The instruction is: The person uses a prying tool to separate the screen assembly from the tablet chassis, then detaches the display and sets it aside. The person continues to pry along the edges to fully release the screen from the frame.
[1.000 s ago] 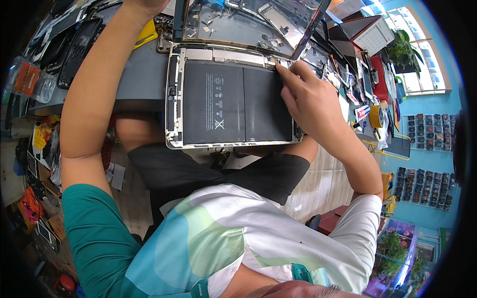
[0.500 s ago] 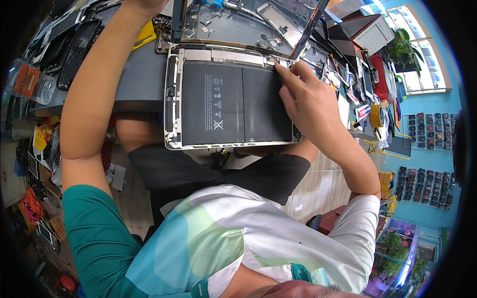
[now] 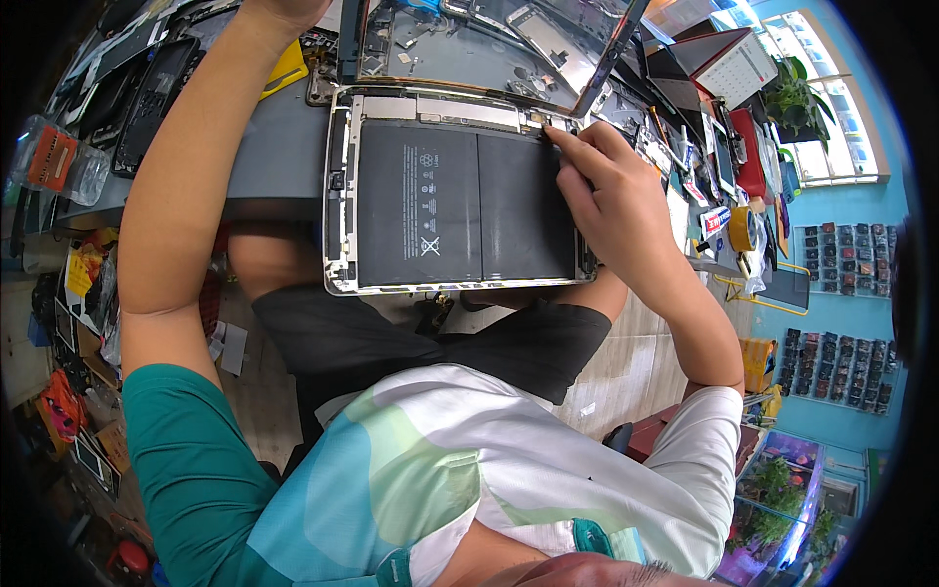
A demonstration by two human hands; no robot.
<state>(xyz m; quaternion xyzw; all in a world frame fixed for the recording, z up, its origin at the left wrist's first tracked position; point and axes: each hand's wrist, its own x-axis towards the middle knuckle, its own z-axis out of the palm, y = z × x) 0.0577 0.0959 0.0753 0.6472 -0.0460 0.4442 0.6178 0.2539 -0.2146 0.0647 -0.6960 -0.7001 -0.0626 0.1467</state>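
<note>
An opened tablet [image 3: 421, 210] lies across the table edge above my knees, its wide black battery cells and silver frame bare. My right hand [image 3: 621, 191] is over its right side. The index finger is stretched out, its tip on the small parts at the tablet's upper right corner. The thumb stands apart, and I see nothing held. A glass screen panel [image 3: 593, 93] with a dark frame is raised at the tablet's far edge; loose parts show through it. My left hand [image 3: 293, 8] is at the top edge near the panel's left side, its fingers cut off by the picture.
Left on the grey table [image 3: 279, 147] are a yellow piece [image 3: 285, 70], dark device shells [image 3: 156, 103] and a clear plastic bag [image 3: 68, 161]. To the right stand a desk calendar [image 3: 729, 73], a roll of yellow tape [image 3: 741, 230], tubes and tools.
My right hand has shifted slightly right, its fingertip still at the tablet's upper right corner. My left arm, the tablet and the glass panel look unmoved.
</note>
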